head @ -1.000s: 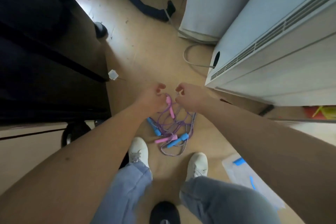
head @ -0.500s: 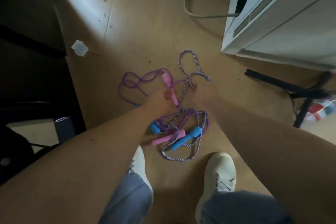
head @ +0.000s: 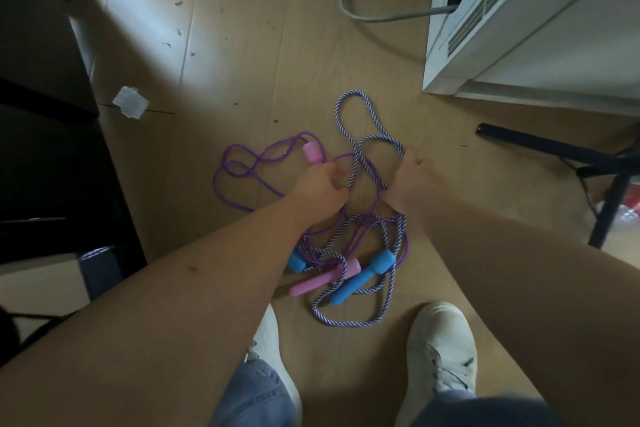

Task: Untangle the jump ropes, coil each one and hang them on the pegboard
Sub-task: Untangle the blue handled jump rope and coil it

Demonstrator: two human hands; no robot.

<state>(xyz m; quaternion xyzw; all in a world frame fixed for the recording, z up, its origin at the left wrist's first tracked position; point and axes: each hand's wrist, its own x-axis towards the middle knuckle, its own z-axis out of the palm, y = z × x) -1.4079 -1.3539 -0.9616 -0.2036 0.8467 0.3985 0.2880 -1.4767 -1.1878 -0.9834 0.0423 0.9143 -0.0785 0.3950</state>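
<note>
Left grip [head: 320,184] clamped on pink handle [head: 312,152] of purple rope [head: 242,152]; right grip [head: 410,180] clamped on striped rope [head: 349,114] loop. Tangle [head: 346,253] w/ blue handle [head: 363,276] lies on floor [head: 242,45] just below both grips, btwn forearms.

Single view. The camera is worn on the person's head and faces steeply down at the floor [head: 242,55]. The wide-angle lens bends the frame edges. Both forearms [head: 173,305] enter from the bottom edge; the left hand [head: 318,187], right hand [head: 410,180] and jump ropes [head: 363,276] sit near centre, shoes [head: 440,350] below.
</note>
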